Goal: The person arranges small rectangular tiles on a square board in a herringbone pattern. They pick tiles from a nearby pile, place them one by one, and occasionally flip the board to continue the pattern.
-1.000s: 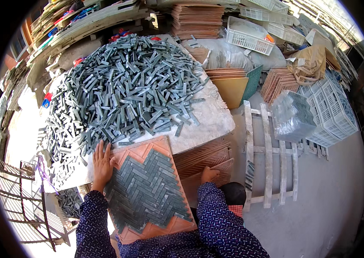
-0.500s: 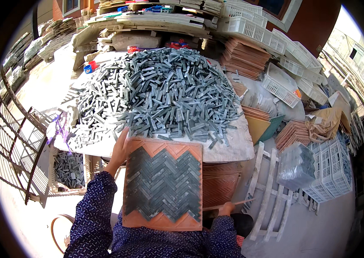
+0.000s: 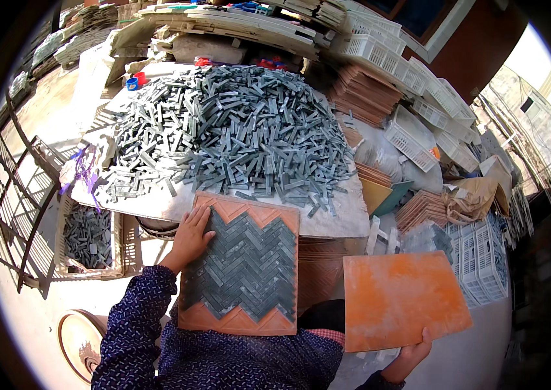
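Note:
An orange-brown mould tray (image 3: 236, 329) stands tilted in front of me, against the near edge of the table. Dark grey stone strips (image 3: 241, 266) fill it in a herringbone pattern, with zigzag ends where the bare mould shows. My left hand (image 3: 189, 238) lies flat over the tray's upper left side, fingers stretched and thumb on the strips. To the right, my right hand (image 3: 416, 351) grips a flat orange board (image 3: 405, 300) by its lower right edge. The board's face is plain and smeared; part of that hand is behind it.
A big heap of loose stone strips (image 3: 243, 136) covers the table (image 3: 337, 224). More strips fill a crate (image 3: 119, 247) at lower left, by metal railings (image 3: 25, 221). Stacked moulds (image 3: 365, 97) and white plastic crates (image 3: 412, 140) stand on the right. A round lid-like object (image 3: 75, 341) lies at lower left.
My right hand has risen from low beside the tray and now holds up the orange board. My left hand has shifted from the tray's side onto its face. The view has turned slightly.

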Tool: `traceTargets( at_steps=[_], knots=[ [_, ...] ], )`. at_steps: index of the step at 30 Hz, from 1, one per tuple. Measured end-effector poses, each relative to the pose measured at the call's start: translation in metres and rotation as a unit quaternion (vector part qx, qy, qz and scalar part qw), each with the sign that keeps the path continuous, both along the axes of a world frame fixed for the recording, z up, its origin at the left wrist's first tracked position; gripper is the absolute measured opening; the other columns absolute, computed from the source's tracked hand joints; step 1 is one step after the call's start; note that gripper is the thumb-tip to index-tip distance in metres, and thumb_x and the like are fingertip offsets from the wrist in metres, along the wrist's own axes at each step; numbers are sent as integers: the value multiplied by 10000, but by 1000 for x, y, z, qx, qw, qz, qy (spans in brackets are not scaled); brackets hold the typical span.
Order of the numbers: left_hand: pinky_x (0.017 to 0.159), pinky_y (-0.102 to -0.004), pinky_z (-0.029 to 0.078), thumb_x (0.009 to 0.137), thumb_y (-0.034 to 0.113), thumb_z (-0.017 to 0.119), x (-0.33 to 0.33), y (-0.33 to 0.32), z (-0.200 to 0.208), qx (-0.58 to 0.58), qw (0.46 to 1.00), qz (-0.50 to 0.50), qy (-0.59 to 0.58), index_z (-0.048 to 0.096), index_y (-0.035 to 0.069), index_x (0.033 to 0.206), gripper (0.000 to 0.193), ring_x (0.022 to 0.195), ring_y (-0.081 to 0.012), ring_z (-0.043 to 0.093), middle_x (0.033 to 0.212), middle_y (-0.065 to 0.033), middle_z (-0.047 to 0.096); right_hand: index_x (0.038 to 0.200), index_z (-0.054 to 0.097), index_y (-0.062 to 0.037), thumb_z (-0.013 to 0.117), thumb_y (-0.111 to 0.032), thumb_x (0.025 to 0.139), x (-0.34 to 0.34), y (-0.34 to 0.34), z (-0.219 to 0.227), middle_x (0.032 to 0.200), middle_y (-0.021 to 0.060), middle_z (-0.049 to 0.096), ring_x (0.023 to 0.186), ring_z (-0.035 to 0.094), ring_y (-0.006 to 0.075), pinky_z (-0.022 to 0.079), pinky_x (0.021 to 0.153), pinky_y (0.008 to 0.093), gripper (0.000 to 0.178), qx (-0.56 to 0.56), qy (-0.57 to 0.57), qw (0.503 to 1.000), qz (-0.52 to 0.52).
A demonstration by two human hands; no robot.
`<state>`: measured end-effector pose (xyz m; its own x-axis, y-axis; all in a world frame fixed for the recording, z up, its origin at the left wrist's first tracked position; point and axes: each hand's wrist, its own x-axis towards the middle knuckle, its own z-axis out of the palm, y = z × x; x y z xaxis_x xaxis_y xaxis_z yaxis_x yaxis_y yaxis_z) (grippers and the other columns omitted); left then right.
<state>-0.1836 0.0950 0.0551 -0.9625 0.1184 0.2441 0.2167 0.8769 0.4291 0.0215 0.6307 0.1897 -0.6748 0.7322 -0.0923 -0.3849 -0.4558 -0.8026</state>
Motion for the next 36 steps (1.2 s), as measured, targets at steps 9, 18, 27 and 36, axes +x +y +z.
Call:
traceTargets(
  at_steps=[9, 18, 27, 36],
  knots=[
    [1104, -522, 147, 861, 379, 560, 0, 6, 17, -51, 998, -12, -16, 337, 60, 1394, 660, 1386, -274, 217, 1469, -100, 313, 1379, 320, 0, 444, -298, 925, -16, -51, -5, 1380, 166, 412, 1241, 414, 347, 341, 1031, 497, 557, -38, 59, 986, 149],
    [1117, -486, 151, 884, 457, 484, -12, 126, 7, -85, 981, -170, 27, 318, 26, 1394, 688, 1383, -257, 221, 1474, -121, 292, 1389, 297, 10, 455, -286, 899, -20, -63, 33, 1391, 172, 385, 1252, 393, 357, 343, 1027, 514, 594, -46, 68, 989, 125],
    [1119, -462, 154, 872, 483, 485, -15, 136, -3, -101, 982, -156, 16, 290, 9, 1403, 738, 1362, -248, 266, 1469, -128, 299, 1359, 350, 13, 436, -281, 908, -14, -61, 28, 1359, 168, 424, 1238, 412, 339, 356, 1019, 500, 545, -48, 44, 996, 67],
    [1095, -451, 233, 881, 312, 520, -34, 125, -10, -36, 991, -124, 42, 457, 3, 1291, 518, 1330, -275, 327, 1375, -141, 435, 1381, 316, -1, 446, -243, 886, -31, -77, 20, 1372, 166, 406, 1233, 412, 340, 361, 1017, 488, 566, -2, 52, 990, 129]
  ],
)
